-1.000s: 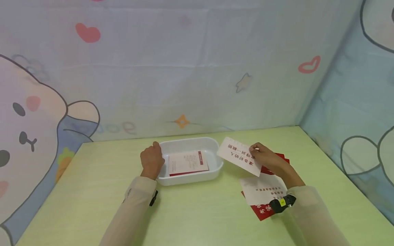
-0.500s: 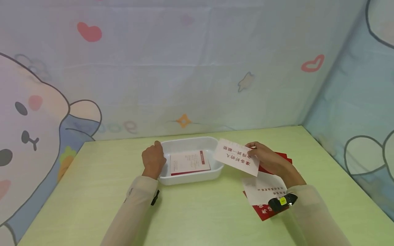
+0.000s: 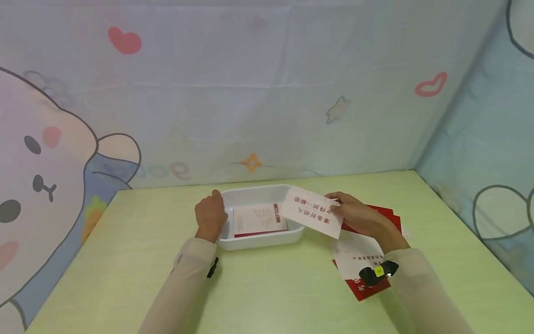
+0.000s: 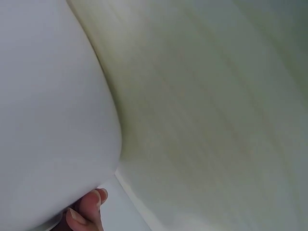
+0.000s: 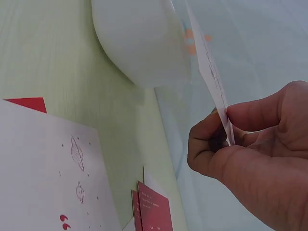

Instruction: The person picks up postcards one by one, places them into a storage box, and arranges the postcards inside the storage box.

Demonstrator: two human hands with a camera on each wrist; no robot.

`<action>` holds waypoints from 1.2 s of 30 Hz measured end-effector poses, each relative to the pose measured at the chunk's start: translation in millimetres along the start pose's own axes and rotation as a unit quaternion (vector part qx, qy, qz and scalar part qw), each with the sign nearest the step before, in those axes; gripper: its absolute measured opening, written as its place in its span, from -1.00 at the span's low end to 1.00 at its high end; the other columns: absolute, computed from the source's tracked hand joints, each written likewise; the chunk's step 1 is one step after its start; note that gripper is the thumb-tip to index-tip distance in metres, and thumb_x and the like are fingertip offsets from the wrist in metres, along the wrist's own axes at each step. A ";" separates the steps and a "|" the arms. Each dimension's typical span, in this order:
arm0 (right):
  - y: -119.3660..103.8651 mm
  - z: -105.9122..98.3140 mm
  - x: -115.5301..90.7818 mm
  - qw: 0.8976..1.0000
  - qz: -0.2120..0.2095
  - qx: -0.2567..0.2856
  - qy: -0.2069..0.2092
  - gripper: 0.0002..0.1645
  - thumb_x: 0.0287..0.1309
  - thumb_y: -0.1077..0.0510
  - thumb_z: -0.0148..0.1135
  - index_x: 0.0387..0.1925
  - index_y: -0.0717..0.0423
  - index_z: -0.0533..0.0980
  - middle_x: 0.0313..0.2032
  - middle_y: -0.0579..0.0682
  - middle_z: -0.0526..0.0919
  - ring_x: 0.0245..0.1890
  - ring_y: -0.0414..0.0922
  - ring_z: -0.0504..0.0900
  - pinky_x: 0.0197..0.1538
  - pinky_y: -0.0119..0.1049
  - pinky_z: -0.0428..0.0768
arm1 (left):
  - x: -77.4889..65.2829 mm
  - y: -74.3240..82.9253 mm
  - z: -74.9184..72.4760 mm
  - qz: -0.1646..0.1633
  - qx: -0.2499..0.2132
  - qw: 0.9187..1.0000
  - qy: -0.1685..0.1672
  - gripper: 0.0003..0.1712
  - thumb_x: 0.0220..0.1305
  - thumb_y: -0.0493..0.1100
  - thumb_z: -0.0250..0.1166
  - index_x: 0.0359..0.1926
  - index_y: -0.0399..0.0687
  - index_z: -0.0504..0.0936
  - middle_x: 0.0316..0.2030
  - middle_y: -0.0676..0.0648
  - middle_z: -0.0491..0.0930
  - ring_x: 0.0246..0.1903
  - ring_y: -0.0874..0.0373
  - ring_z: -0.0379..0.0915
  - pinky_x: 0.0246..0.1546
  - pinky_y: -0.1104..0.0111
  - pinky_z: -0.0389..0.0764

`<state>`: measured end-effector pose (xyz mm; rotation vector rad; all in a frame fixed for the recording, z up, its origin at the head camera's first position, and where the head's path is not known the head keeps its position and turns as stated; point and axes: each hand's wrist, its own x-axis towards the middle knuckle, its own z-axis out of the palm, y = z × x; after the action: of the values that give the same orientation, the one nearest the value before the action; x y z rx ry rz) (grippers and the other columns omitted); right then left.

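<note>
A white plastic tray stands near the back of the table, with a few red and white cards lying inside. My left hand grips the tray's left rim; in the left wrist view its fingertips curl at the edge of the tray wall. Between thumb and fingers my right hand pinches a white card with red printed characters. That card is tilted and its left end overlaps the tray's right end. The right wrist view shows the pinched card nearly edge-on.
Under and beside the right forearm lie a white card, a red card and more red cards, overlapping on the table. A printed cloth backdrop rises right behind the table's back edge.
My right hand has moved a little left with the pinched card, bringing the card over the tray's right end. The left hand keeps its hold on the rim.
</note>
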<state>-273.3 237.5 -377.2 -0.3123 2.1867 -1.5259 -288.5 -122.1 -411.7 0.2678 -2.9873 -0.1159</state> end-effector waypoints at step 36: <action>-28.2 25.5 19.6 0.997 -0.062 -0.055 -0.005 -0.47 0.47 0.05 -0.07 0.39 -0.01 0.16 0.16 0.12 0.44 0.00 -0.05 0.53 0.13 -0.22 0.47 | -5.7 5.4 -0.6 0.000 0.023 1.000 0.000 -0.63 0.14 -0.13 0.36 -0.13 -0.23 0.45 -0.41 -0.20 0.66 -0.50 0.03 0.60 -0.45 0.23 0.63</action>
<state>-280.0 197.8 -362.9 -0.4974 2.2866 -1.4663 -283.8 -115.9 -411.4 0.2723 -2.9930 -0.0478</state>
